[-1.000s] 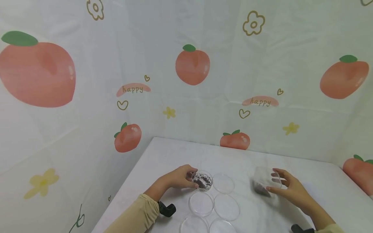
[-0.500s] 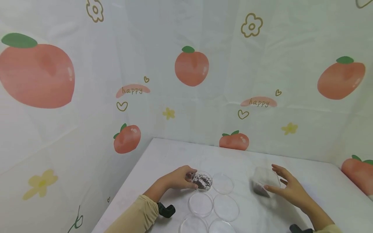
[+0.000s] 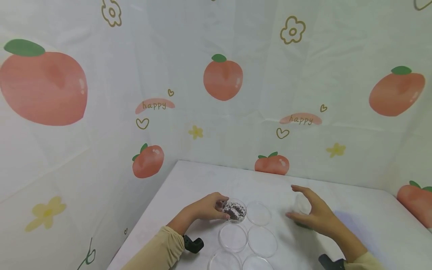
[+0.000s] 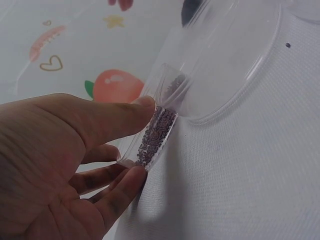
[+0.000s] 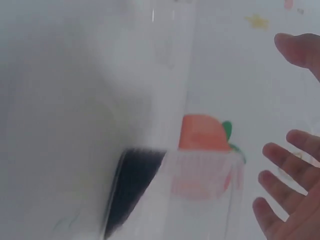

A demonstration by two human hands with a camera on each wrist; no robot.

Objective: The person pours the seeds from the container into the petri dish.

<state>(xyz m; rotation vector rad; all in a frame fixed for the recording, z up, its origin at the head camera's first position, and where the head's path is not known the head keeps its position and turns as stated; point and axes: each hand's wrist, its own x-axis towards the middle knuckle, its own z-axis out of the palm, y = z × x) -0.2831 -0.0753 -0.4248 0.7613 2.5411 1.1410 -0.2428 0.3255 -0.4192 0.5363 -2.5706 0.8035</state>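
My left hand [image 3: 207, 207] pinches the edge of a clear petri dish [image 3: 235, 210] between thumb and fingers. Small dark granules [image 4: 156, 136] cover part of the dish's floor, and in the left wrist view they lie in a band along its side. On the right, my right hand [image 3: 317, 212] has its thumb and fingers spread apart, holding nothing. It partly hides a clear plastic container [image 3: 302, 204] in the head view. The right wrist view shows this container [image 5: 200, 200] beside the spread fingers, with a dark, slanted heap [image 5: 134, 187] inside it.
Several clear dishes stand in two rows on the white tabletop: one to the right [image 3: 258, 213] of the held dish, others nearer, such as the dish [image 3: 233, 236] just below. A stray dark granule [image 4: 288, 45] lies on the cloth. A peach-patterned curtain [image 3: 236, 123] hangs behind.
My right hand has moved left from the container's right side and now covers much of it in the head view. The left hand and its dish have stayed in place.
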